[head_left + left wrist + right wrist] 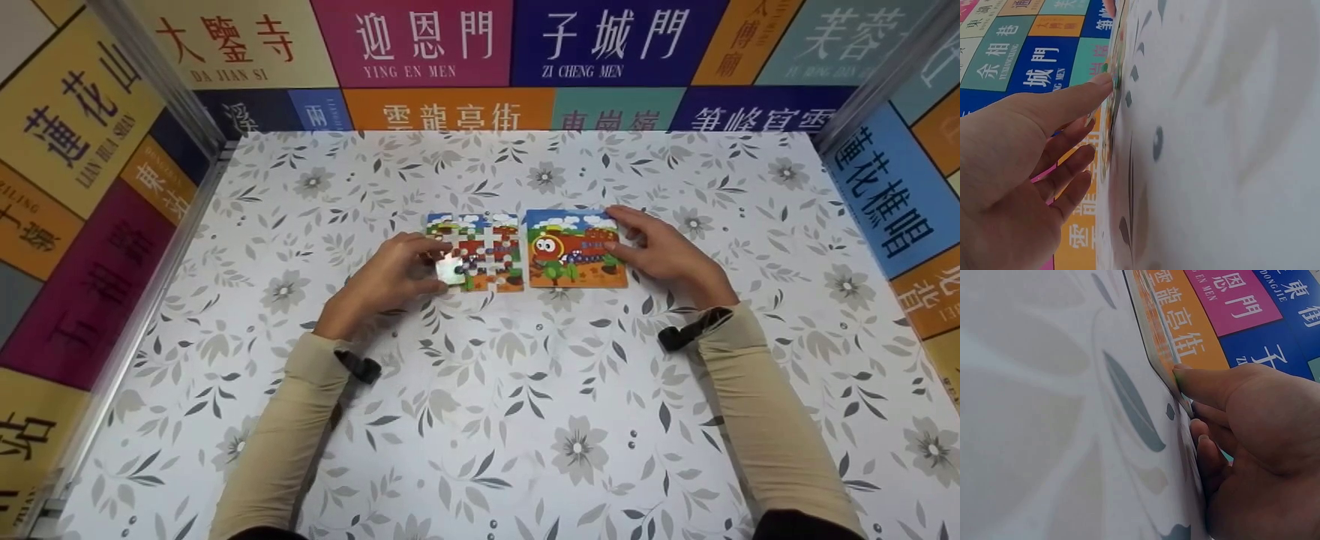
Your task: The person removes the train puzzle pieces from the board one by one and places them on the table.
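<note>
A partly filled jigsaw puzzle [504, 279] lies on the table, with pale gaps between its pieces. At its lower left corner my left hand [397, 271] pinches a glossy puzzle piece [448, 270] between thumb and forefinger, low over the puzzle. The left wrist view shows the left thumb [1081, 98] at the puzzle's edge and the other fingers loosely bent. Just right of the puzzle lies a square picture board [574, 251] with a red cartoon train. My right hand [664, 251] grips its right edge, thumb on top; the right wrist view shows the fingers [1210, 450] beside the edge.
The tabletop [480, 420] has a white covering printed with grey flowers and leaves. Colourful panels with large characters [427, 45] stand along the back and both sides. A dark wrist camera [364, 367] is strapped to the left sleeve, another wrist camera [679, 337] to the right.
</note>
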Motion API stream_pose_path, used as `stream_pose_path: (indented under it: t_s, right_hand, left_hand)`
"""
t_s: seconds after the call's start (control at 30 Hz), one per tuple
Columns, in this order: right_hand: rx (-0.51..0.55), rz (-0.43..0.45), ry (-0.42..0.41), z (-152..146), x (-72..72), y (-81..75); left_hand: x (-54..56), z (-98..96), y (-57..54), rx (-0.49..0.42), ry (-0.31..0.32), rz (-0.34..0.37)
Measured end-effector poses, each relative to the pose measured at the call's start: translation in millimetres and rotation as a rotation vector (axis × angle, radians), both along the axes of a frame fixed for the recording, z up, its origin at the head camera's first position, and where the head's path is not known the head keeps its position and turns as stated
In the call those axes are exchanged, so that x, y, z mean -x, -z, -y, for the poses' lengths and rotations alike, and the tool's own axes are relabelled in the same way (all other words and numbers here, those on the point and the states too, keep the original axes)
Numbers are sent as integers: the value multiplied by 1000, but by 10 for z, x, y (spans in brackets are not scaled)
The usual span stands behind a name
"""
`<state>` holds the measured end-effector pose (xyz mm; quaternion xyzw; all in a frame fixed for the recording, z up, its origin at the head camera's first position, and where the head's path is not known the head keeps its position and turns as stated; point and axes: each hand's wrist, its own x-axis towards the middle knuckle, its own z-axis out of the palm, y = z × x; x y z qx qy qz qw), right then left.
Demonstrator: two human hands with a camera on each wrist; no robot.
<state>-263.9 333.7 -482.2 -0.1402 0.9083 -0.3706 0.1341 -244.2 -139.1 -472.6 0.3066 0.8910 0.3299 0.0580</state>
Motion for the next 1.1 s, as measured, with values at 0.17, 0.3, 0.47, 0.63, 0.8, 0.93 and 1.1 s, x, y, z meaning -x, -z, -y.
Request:
stream_pose_path:
  t_s: [0.17,0.3,0.47,0.63,0.8,0.93,1.1]
  right_hand:
    - [11,-13,-22,-5,2,2]
    - [13,-36,-39,-10,-1,1]
    - [7,-33,-21,-7,-12,1]
    - [4,-30,-17,3,-10,8]
    - [9,-25,-11,2,-5,16]
    - [6,-15,-8,-1,0,12]
    - [1,8,7,4,17,-2]
  left_hand:
    - [7,95,16,-10,-9,50]
    - [4,149,18,-11,-5,91]
    - [-5,176,8,-10,28,108]
    - [-12,198,-13,-18,60,99]
    - [-14,210,-19,-20,60,111]
    - [-5,216,-24,-17,58,117]
    - [40,223,-28,-24,16,93]
